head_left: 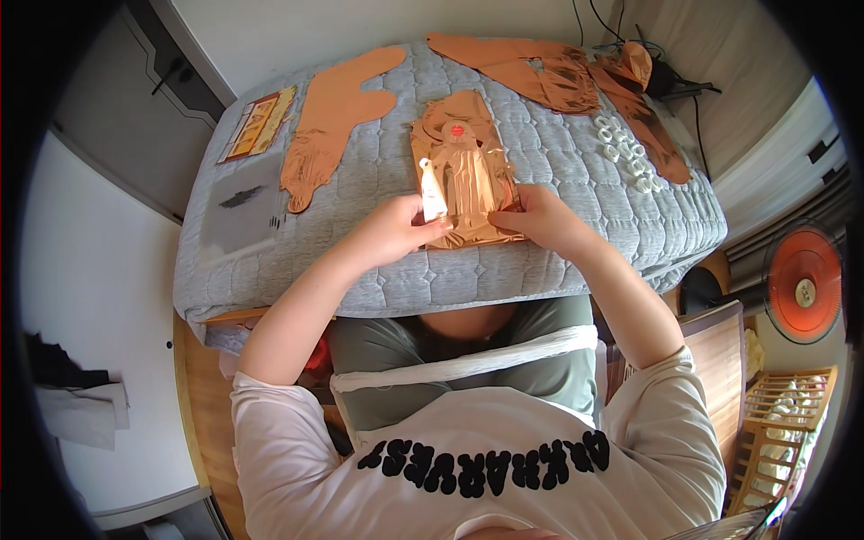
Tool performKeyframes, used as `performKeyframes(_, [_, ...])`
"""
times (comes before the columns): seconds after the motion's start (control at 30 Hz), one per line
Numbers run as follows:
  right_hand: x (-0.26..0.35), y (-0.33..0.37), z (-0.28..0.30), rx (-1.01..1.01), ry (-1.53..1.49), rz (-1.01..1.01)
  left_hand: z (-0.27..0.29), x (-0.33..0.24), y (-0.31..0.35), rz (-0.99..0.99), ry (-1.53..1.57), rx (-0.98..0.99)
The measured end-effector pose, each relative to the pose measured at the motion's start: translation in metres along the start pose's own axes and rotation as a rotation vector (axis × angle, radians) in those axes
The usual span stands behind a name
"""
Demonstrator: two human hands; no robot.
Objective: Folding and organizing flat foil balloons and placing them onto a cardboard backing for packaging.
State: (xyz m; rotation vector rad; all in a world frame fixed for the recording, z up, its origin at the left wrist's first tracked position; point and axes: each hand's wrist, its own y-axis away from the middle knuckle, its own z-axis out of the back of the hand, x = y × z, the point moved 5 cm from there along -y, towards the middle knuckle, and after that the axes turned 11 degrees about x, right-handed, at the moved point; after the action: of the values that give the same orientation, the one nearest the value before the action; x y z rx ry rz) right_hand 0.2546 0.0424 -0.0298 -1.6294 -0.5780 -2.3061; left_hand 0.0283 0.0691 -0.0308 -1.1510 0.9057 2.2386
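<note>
A copper-coloured foil balloon (466,184), folded flat into a shiny, creased rectangle with a small red mark near its far end, lies on the quilted grey mattress (378,265) in front of me. My left hand (396,230) pinches its near left edge, thumb on top. At the near right edge my right hand (546,219) grips it the same way. Farther left lies an unfolded flat foil balloon (335,117) of the same colour. Another flat foil balloon (526,72) is spread at the far right, with a crumpled foil piece (643,117) beside it.
Several small white rings (621,144) lie at the right of the mattress. On the left are a yellow-and-red flat package (259,124) and a clear plastic bag (238,216). Dark cables (670,83) are behind. A red fan (804,283) and a wooden rack (783,423) stand right.
</note>
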Motion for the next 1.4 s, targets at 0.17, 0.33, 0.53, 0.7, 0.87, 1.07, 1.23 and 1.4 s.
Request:
performKeyframes(0.17, [-0.004,-0.007,0.003,0.05,-0.079,-0.166,0.003,-0.001,0.006,-0.05,0.126,0.036])
performKeyframes(0.33, [-0.007,-0.011,0.004,0.078,-0.111,-0.225,0.005,-0.005,0.011,0.061,0.06,-0.064])
performKeyframes(0.53, [-0.005,-0.012,0.003,0.072,-0.158,-0.266,-0.018,-0.021,0.034,-0.231,-0.385,-0.523])
performKeyframes(0.7, [-0.004,-0.011,0.004,0.065,-0.175,-0.254,-0.079,-0.026,0.042,-0.575,-0.953,-0.659])
performKeyframes(0.87, [0.002,-0.009,0.005,0.039,-0.074,-0.268,-0.101,-0.016,0.038,-0.507,-0.958,-0.588])
performKeyframes(1.07, [-0.003,-0.011,0.004,0.038,-0.076,-0.213,-0.102,-0.012,0.034,-0.521,-1.013,-0.608])
performKeyframes(1.23, [-0.002,-0.006,0.008,0.02,-0.122,-0.156,-0.103,-0.012,0.034,-0.514,-1.03,-0.622])
performKeyframes(1.4, [0.007,0.027,0.005,-0.1,-0.137,-0.007,-0.104,-0.011,0.033,-0.514,-1.017,-0.634])
